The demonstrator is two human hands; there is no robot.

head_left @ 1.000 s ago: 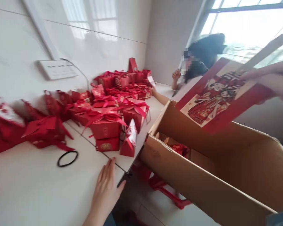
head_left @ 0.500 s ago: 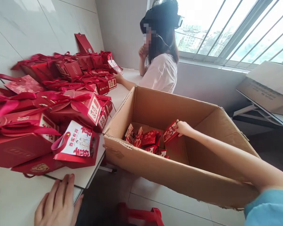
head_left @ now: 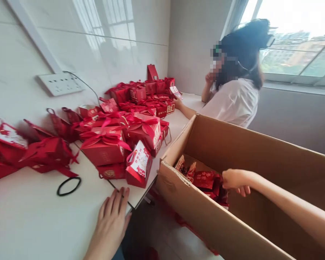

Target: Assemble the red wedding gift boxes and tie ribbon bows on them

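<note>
My left hand [head_left: 112, 213] lies flat on the white table [head_left: 70, 224] at its edge, fingers stretched out and holding nothing. Just beyond it stands a small red gift box with a white printed flap [head_left: 138, 162]. My right hand [head_left: 236, 182] reaches down inside a large cardboard box [head_left: 219, 224]. Its fingers are pinched at a dark red gift box [head_left: 222, 193], which is partly hidden under the hand. Beside that, several red gift boxes [head_left: 203, 179] lie in the near left corner of the carton.
Red gift boxes with ribbons [head_left: 104, 144] crowd the table along the wall. A black hair-tie-like loop [head_left: 69, 186] lies on the tabletop. Across the carton, a person in a white top [head_left: 233, 101] rests a hand [head_left: 180, 103] by the far boxes. A socket strip [head_left: 60, 83] is on the wall.
The view has turned left. My right hand has lowered the gift box from mid-carton to beside the others in the corner. My left hand stays flat on the table.
</note>
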